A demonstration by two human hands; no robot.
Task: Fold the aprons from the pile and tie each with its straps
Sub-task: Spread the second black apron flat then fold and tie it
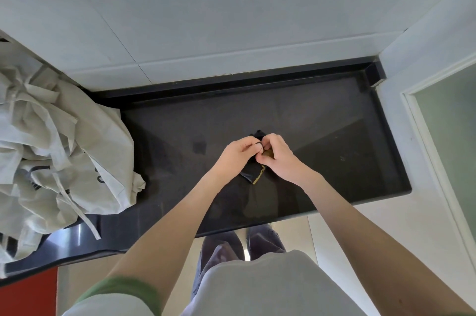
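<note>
Black glossy countertop [322, 135], raised lip along the back and right side, set into a corner of white tiled wall [206, 32]. Left end: crumpled pile of pale grey aprons [64, 148], one strap [88, 223] trailing out toward the front edge. Centre: small dark folded bundle [253, 172] with a gold-coloured edge; can't tell if it's resting on the surface or lifted.
</note>
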